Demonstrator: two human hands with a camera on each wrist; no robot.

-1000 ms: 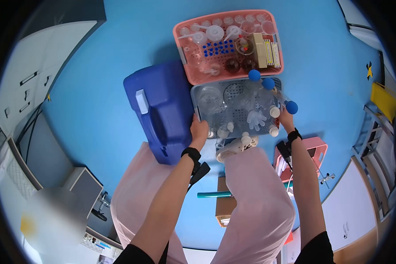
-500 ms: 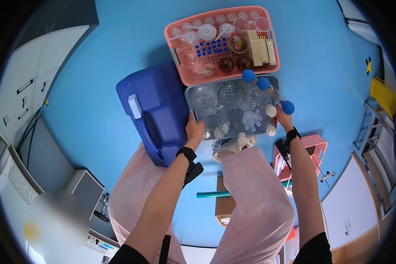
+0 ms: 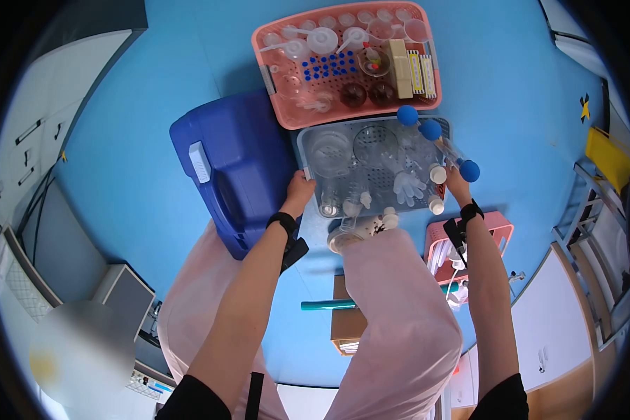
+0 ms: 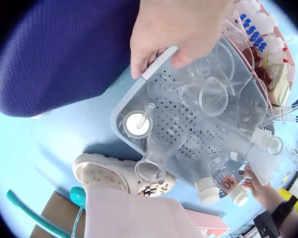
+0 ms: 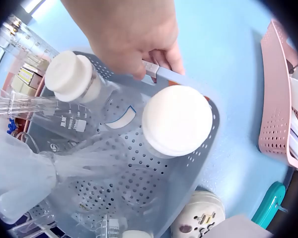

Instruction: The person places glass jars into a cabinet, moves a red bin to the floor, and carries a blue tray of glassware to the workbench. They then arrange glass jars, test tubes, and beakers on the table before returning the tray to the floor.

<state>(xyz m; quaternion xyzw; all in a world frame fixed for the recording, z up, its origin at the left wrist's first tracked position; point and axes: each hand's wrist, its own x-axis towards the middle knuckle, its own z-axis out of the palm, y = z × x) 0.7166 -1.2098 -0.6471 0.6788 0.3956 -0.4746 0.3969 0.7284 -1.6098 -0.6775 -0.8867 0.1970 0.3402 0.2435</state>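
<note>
My left hand (image 3: 301, 189) grips the left handle of a grey perforated plastic basket (image 4: 123, 103), its fingers curled round the handle. On the far side, my right hand (image 5: 136, 42) holds the right handle (image 5: 158, 71) the same way. Clear glassware fills the basket, among it a conical flask (image 4: 150, 166) leaning over the near rim. White-capped bottles (image 5: 176, 119) stand near my right hand. A translucent glove (image 3: 408, 187) lies among the glassware. Several long pieces with round blue ends (image 3: 469, 171) stick out at the right.
A pink basket (image 3: 281, 112) of labware stands behind the grey one. Left of it, a large blue case (image 3: 238, 140) lies close to my left hand. A shoe (image 4: 92, 171) is just at the near rim. Another pink basket (image 5: 270, 94) sits at the right, a brown carton (image 3: 346, 325) between the legs.
The grey basket has shifted slightly right relative to the blue case and the pink basket, both hands staying on its handles. The whole head view has also shifted.
</note>
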